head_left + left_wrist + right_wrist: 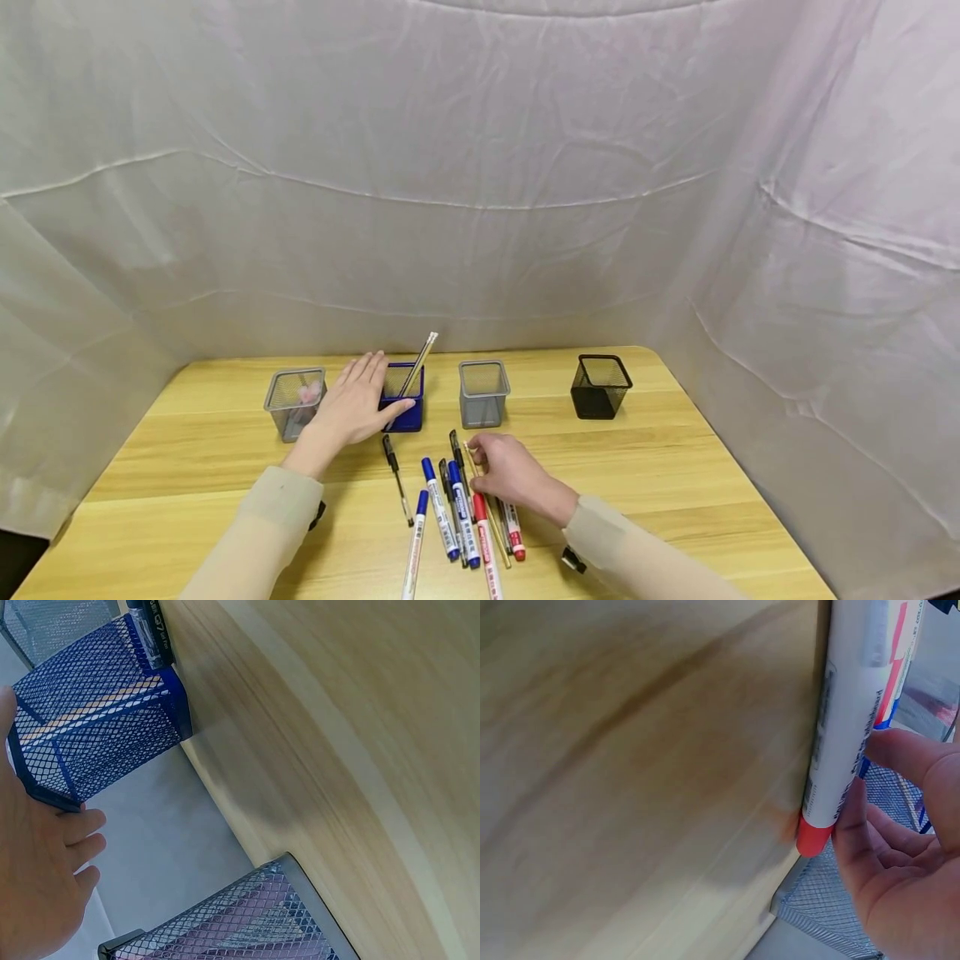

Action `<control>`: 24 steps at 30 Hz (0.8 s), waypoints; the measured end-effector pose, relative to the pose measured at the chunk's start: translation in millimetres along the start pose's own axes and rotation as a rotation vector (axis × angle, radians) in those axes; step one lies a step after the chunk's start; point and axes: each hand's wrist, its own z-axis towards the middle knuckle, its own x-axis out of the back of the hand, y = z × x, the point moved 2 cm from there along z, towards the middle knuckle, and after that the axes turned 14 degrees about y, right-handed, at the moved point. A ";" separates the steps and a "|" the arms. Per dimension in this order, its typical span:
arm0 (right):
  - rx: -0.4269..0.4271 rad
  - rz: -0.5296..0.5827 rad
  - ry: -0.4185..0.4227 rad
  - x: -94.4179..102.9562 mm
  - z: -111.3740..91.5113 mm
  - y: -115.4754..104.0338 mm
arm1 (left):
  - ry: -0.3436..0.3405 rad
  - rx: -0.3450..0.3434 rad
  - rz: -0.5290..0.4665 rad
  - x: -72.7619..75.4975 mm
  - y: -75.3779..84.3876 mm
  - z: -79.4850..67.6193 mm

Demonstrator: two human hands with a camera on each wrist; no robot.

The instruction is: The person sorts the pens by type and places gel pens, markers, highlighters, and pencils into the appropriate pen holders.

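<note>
My left hand (352,404) rests against the blue mesh pen holder (405,417), fingers straight along its left side and thumb across its front. Two pencils (418,367) lean in that holder. In the left wrist view my fingers (86,844) touch the holder's rim. My right hand (517,475) pinches the upper end of a wooden pencil (498,533) among the pens; in the right wrist view a red-capped marker (847,720) hides the fingertips. Around it lie blue markers (462,521), a red marker (486,546), and black gel pens (397,479).
A grey mesh holder (279,400) with something pink in or behind it stands at the left. Another grey holder (483,408) stands right of the blue one, and a black holder (597,402) farther right. Grey cloth (450,208) hangs behind the wooden table (675,500).
</note>
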 end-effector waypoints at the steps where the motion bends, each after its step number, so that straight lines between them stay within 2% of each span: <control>1: 0.000 -0.002 -0.001 -0.4 0.4 -0.5 | 0.000 0.000 0.000 0.2 0.2 0.0; 9: 0.013 -0.041 0.002 -0.4 3.3 -5.1 | -0.002 0.000 -0.009 1.5 2.0 -0.3; 17: 0.071 -0.187 0.016 -5.2 1.8 -11.9 | -0.004 0.001 -0.008 -0.4 2.0 0.9; 24: 0.121 -0.129 -0.013 -4.6 1.3 -7.7 | -0.011 0.006 -0.008 -1.3 1.4 1.0</control>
